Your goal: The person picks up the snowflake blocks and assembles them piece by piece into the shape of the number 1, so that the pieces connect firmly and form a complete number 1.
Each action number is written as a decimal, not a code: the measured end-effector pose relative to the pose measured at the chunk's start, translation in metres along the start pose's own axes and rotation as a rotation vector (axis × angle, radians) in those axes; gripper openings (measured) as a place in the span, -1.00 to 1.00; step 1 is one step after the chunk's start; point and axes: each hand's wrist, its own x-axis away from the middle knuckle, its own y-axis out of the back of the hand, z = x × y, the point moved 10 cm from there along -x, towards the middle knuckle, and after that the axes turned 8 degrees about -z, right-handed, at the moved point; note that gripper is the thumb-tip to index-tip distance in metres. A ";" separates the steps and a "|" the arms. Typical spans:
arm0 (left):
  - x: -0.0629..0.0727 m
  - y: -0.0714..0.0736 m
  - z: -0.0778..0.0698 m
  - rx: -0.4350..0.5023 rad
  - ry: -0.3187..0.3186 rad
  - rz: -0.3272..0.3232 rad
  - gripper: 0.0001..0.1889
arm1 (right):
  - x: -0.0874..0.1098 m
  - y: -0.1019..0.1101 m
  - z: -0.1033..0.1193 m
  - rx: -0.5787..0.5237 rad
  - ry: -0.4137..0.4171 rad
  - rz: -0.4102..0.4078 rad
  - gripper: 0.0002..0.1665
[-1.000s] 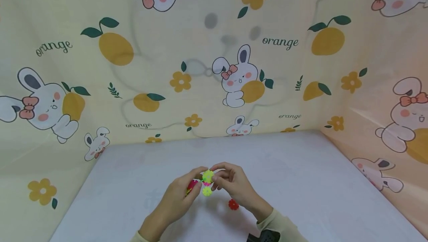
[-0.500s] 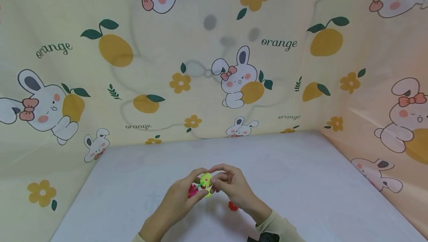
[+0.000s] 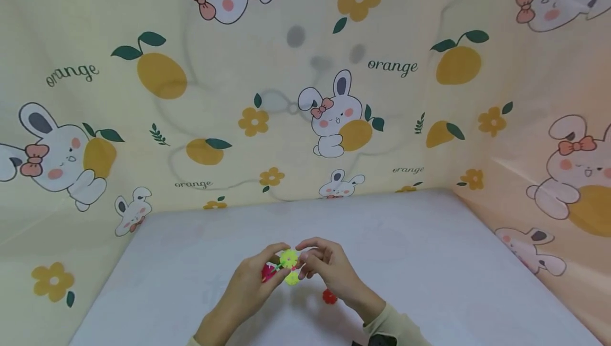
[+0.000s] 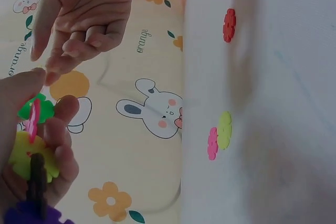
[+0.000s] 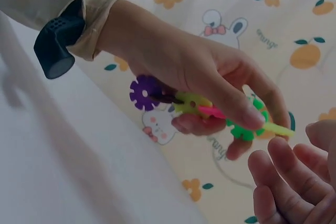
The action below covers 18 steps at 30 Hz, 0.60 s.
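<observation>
My left hand grips a chain of notched plastic snowflake discs. In the right wrist view the chain runs from a purple disc through a dark one, a yellow disc and a pink one to a green disc. Another yellow disc sticks out at the far end, beside the left thumb and fingertips. My right hand is loosely bent just right of that end disc, fingertips close to its edge and pinching nothing visible. In the left wrist view, part of the chain is hidden by the left thumb and palm.
On the white table a red disc lies below the right hand. A loose yellow disc and a pink disc lie together under the hands. A patterned cloth with rabbits and oranges stands behind.
The right fingertips, at the yellow end disc a second ago, now stand slightly apart from it. The chain has turned a little in the left hand. The head view has shifted slightly.
</observation>
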 end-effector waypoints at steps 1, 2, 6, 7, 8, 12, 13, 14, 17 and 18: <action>0.000 0.000 0.001 0.005 0.005 0.006 -0.53 | 0.000 0.002 0.000 0.009 0.000 -0.003 -0.64; 0.000 -0.001 0.001 0.015 0.009 0.014 -0.53 | 0.001 0.004 -0.001 0.017 0.000 -0.008 -0.65; 0.001 -0.004 0.003 0.064 0.044 0.057 -0.53 | 0.003 0.017 -0.006 0.051 -0.010 -0.020 -0.67; 0.001 -0.004 0.003 0.082 0.054 0.068 -0.54 | 0.004 0.020 -0.008 0.059 -0.016 -0.019 -0.67; 0.001 -0.005 0.003 0.097 0.063 0.074 -0.54 | 0.005 0.024 -0.010 0.069 -0.019 -0.017 -0.67; 0.000 -0.004 0.003 0.106 0.069 0.062 -0.55 | 0.007 0.037 -0.017 0.128 -0.037 0.013 -0.67; 0.000 -0.004 0.003 0.094 0.065 0.054 -0.55 | 0.007 0.039 -0.018 0.150 -0.043 0.029 -0.66; -0.001 -0.003 0.003 0.082 0.062 0.045 -0.55 | 0.007 0.042 -0.019 0.171 -0.050 0.049 -0.67; -0.001 -0.001 0.003 0.068 0.067 0.036 -0.54 | 0.008 0.047 -0.021 0.230 -0.062 0.123 -0.66; -0.001 -0.001 0.004 0.069 0.071 0.038 -0.55 | 0.009 0.049 -0.023 0.245 -0.073 0.144 -0.65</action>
